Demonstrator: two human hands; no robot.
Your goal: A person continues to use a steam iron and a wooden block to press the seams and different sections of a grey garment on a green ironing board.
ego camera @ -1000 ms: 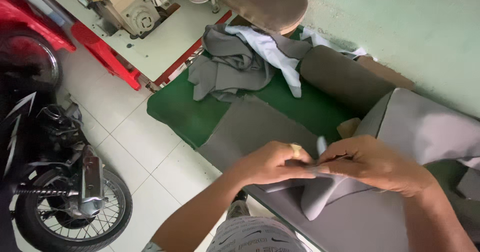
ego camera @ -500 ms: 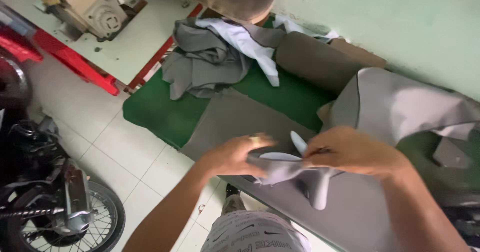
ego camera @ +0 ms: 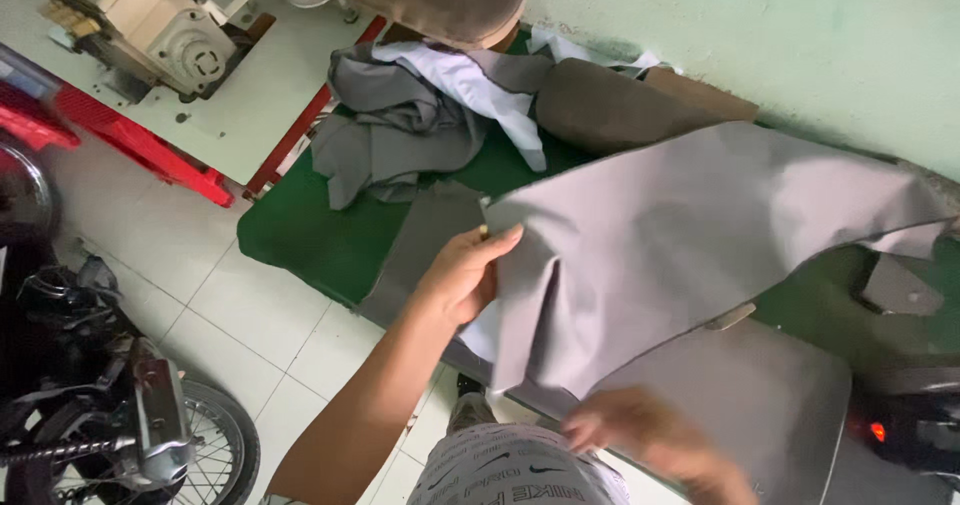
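My left hand (ego camera: 462,273) grips the near left edge of a large grey sheet of leather-like material (ego camera: 690,235) and holds it lifted over a green-topped table (ego camera: 300,235). The sheet spreads to the right toward the wall, its white backing showing under my fingers. My right hand (ego camera: 640,435) is blurred low in the view, below the hanging edge of the sheet, over another grey sheet (ego camera: 740,395) lying flat; whether it holds anything is unclear.
A heap of grey and white cloth (ego camera: 420,115) lies on the table's far side, next to a brown cushion (ego camera: 610,110). A sewing machine (ego camera: 150,25) stands on a cream table at top left. A motorbike wheel (ego camera: 190,455) is at bottom left on the tiled floor.
The small folded piece pinched between both hands has opened into a wide sheet. My left hand lifted its edge up and my right hand dropped away below it.
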